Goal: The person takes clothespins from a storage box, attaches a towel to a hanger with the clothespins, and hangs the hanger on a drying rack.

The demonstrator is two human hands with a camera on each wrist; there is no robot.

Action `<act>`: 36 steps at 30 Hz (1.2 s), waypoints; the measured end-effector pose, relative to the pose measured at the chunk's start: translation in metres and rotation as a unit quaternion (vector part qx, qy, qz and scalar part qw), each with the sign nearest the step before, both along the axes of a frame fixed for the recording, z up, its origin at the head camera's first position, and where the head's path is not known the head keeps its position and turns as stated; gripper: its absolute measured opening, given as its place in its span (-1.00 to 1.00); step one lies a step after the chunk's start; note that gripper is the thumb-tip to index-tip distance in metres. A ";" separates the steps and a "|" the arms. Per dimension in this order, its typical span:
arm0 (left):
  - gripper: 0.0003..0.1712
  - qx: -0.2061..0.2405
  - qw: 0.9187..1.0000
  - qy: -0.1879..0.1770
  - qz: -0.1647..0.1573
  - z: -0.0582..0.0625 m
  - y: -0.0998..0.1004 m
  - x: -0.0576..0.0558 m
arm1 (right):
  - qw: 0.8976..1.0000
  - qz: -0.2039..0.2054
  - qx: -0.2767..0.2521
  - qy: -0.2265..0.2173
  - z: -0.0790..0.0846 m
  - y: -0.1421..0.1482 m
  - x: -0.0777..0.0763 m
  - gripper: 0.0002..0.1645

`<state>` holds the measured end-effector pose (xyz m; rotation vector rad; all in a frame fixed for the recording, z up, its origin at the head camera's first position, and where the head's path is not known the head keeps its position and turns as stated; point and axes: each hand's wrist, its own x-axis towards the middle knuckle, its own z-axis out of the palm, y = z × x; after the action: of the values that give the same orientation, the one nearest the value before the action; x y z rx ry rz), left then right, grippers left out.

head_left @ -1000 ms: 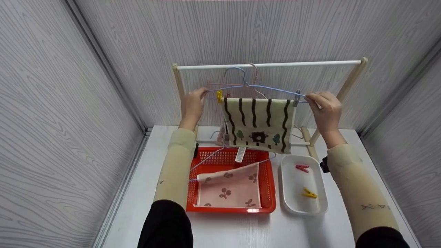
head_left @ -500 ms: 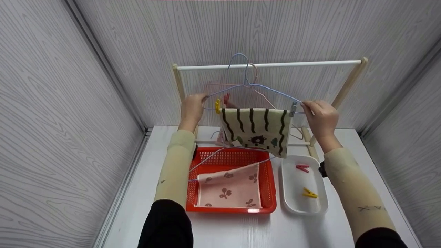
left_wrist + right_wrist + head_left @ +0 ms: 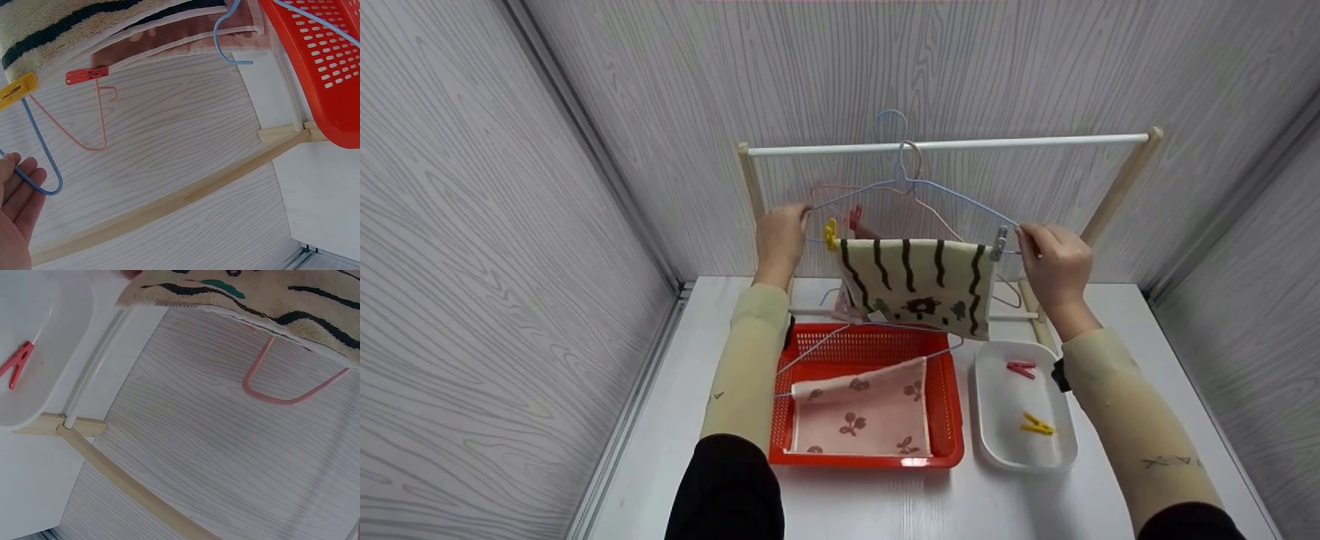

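My left hand [image 3: 780,240] pinches the left end of a blue wire hanger [image 3: 964,196], and my right hand [image 3: 1057,266] pinches its right end. A cream towel [image 3: 911,274] with dark wavy stripes hangs from it, clipped by a yellow clothespin [image 3: 830,235] on the left and a grey clothespin [image 3: 1000,244] on the right. The hanger's hook rises above the white rail [image 3: 1035,140]; whether they touch, I cannot tell. In the left wrist view, fingers [image 3: 31,183] curl at the hanger's corner. The right wrist view hardly shows the right hand.
Behind, a pink hanger [image 3: 939,217] with a red clothespin [image 3: 855,216] hangs on the rail. A red basket [image 3: 952,420] below contains a pink towel [image 3: 859,412] on another blue hanger. Two clothespins, pink [image 3: 1021,368] and yellow [image 3: 1037,424], lie in a white tray [image 3: 1063,450].
The striped towel has dropped a little and the blue hanger's hook has risen above the rail, shifting slightly right. My right hand has moved slightly down and left. Both hands keep their grip.
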<state>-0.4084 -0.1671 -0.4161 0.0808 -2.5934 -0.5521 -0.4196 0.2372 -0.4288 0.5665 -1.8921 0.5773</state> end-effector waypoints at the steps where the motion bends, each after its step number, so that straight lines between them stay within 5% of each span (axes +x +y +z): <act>1: -0.75 0.000 1.000 0.005 0.002 0.000 0.000 0.000 | 1.000 0.001 -0.004 0.002 0.000 -0.001 0.000 -0.91; 10: -0.76 0.000 1.000 -0.004 0.005 -0.016 -0.002 0.001 | 1.000 0.007 0.011 0.007 -0.011 -0.003 0.004 -0.93; 30: -0.74 0.011 1.000 -0.021 -0.003 -0.045 -0.005 0.002 | 0.998 0.029 0.012 -0.061 -0.037 -0.001 0.017 -0.91; 36: -0.56 0.006 0.999 -0.047 -0.023 -0.052 -0.008 0.002 | 0.994 0.051 0.017 -0.092 -0.043 -0.005 0.026 -0.93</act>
<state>-0.4064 -0.1751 -0.4683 0.0525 -2.6894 -0.5934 -0.3940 0.2324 -0.4714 0.6540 -2.0584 0.6840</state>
